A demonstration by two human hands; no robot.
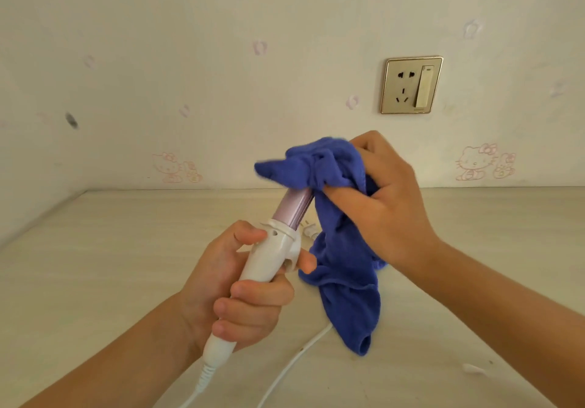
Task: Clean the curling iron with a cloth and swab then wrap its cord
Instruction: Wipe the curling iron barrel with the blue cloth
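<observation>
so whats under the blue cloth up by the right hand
The pink barrel of the curling iron runs up into the blue cloth, which the right hand grips bunched over it. The barrel's tip is covered and cannot be seen.

We have just the one view, from a wide-angle camera worn on the person's head, facing forward and tilted down across a pale table (95,265) to the wall (221,59) where it ends. We sit close in: both forearms (126,360) run in from the bottom corners of the frame, the left hand (240,287) and right hand (392,208) fill the middle, and a wall socket (411,84) sits upper right
</observation>
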